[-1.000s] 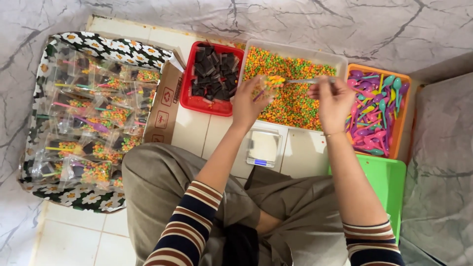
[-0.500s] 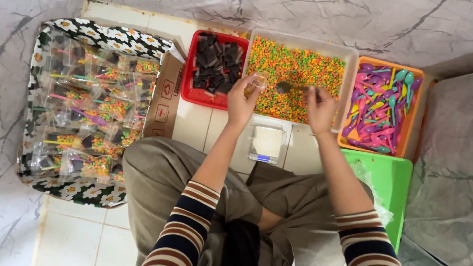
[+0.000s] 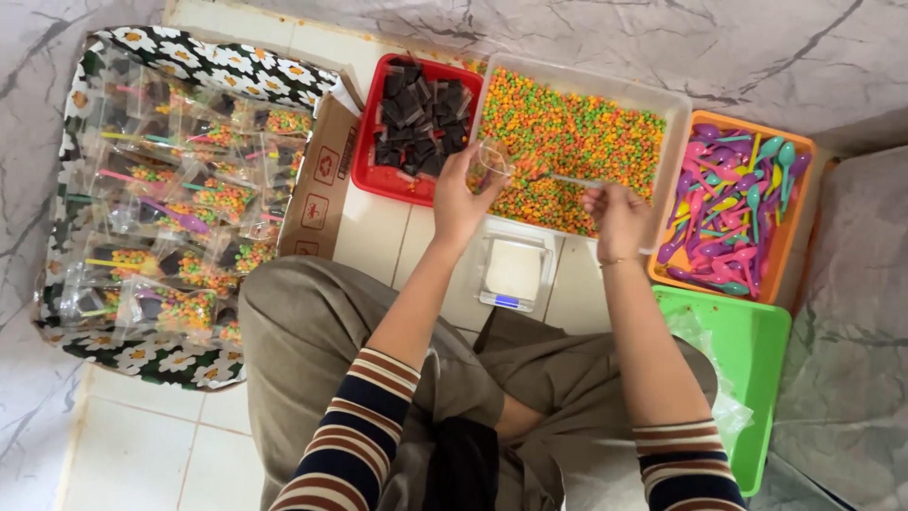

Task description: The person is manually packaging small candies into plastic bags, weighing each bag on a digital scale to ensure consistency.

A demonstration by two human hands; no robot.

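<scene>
Seen from the head camera, the step in hand looked like filling a small clear packet [image 3: 494,156] with coloured cereal pellets. The left hand [image 3: 461,201] was closed on that packet, pinching it upright at the near edge of the clear tub of orange, green and yellow pellets [image 3: 577,128], wrist bent back and forearm reaching straight forward from the lap. The right hand [image 3: 619,216] was curled narrowly around a thin clear handle, seemingly a scoop [image 3: 572,180] lying toward the packet; its bowl was too faint to make out. A small digital scale [image 3: 513,273] sat just below and between both hands. Left of the left hand stood a red tray of dark chocolate pieces [image 3: 416,118]; right of the right hand, an orange tray of coloured plastic spoons [image 3: 738,213]. The next move would probably call for tipping the scoop steadily into the packet's narrow mouth.
</scene>
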